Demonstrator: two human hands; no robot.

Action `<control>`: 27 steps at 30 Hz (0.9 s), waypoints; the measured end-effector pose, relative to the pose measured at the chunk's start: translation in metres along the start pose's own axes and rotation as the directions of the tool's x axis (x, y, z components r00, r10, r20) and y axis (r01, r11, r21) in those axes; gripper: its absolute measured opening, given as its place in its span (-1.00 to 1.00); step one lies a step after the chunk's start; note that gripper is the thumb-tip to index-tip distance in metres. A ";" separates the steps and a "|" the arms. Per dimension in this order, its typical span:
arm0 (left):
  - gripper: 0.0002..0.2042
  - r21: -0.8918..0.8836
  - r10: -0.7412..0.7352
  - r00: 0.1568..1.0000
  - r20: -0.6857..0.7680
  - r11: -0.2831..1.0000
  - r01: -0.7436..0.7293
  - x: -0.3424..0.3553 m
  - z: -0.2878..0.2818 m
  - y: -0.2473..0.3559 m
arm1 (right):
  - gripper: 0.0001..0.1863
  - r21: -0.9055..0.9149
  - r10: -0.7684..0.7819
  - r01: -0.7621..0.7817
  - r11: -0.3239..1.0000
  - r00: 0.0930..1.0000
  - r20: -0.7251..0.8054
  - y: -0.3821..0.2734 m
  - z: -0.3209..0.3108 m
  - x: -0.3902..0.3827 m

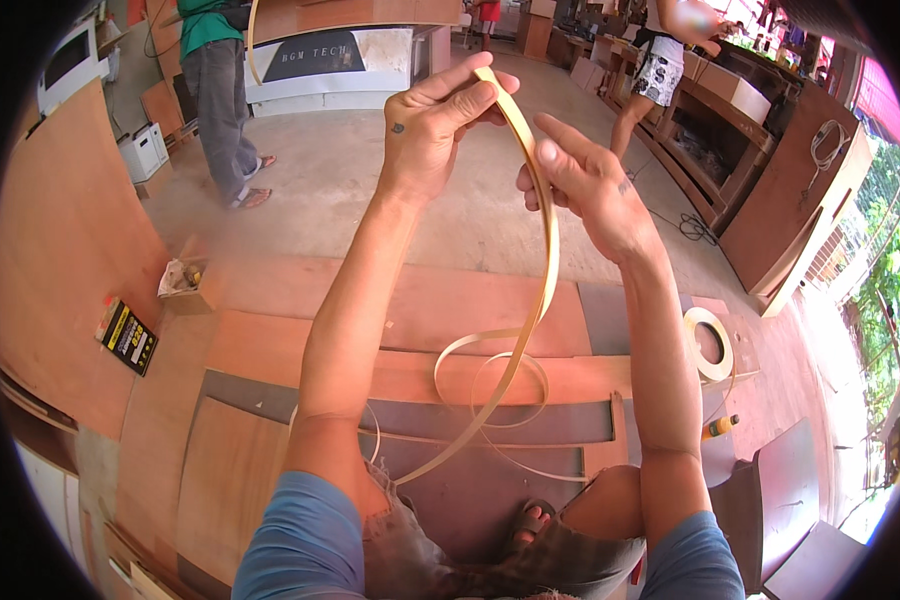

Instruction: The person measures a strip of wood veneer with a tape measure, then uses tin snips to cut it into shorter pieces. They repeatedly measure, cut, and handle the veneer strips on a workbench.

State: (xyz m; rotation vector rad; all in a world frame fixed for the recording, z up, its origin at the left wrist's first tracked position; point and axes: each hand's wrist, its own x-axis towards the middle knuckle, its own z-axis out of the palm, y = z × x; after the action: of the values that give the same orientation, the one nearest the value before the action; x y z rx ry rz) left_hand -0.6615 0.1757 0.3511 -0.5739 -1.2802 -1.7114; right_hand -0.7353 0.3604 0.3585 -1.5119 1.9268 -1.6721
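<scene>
Up in front of me is a long, thin, pale yellow strip of edge banding. My left hand pinches its upper end between thumb and fingers. A little lower, my right hand has the strip between its thumb and curled fingers, the index finger pointing up. From there the band bows downward and falls in loose loops over the boards and toward my knees. A wide roll of similar pale tape stands beyond my right forearm.
Wooden panels and dark boards lie in front of me. At left are a leaning plywood sheet, a black-and-yellow package and a small box. A yellow bottle lies at right. Two people stand farther off.
</scene>
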 end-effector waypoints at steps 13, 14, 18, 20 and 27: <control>-0.65 -0.183 0.025 0.991 -0.131 0.982 -0.049 0.015 -0.052 0.010 | -0.61 0.399 0.269 -0.419 0.816 0.885 0.380 0.018 -0.012 -0.004; -0.65 -0.193 -0.005 0.989 -0.151 0.981 -0.025 0.014 -0.053 0.007 | -0.59 0.415 0.240 -0.413 0.811 0.881 0.408 0.018 -0.011 -0.005; -0.61 -0.196 -0.136 0.989 -0.049 0.973 0.124 0.003 -0.036 -0.009 | -0.58 0.521 0.171 -0.356 0.776 0.914 0.369 0.005 0.003 -0.003; -0.61 -0.193 -0.220 0.974 0.059 0.955 0.227 -0.001 -0.018 -0.019 | -0.56 0.512 0.147 -0.289 0.809 0.943 0.300 -0.003 0.010 0.001; -0.64 -0.232 -0.065 0.996 -0.059 0.971 0.049 0.011 -0.036 -0.017 | -0.62 0.413 0.180 -0.347 0.842 0.903 0.391 0.010 -0.002 -0.003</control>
State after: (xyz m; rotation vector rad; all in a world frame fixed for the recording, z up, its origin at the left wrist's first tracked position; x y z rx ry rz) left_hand -0.6765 0.1399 0.3380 -0.6134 -1.0676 -1.9265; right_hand -0.7411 0.3627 0.3497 -1.1762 1.3434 -1.4933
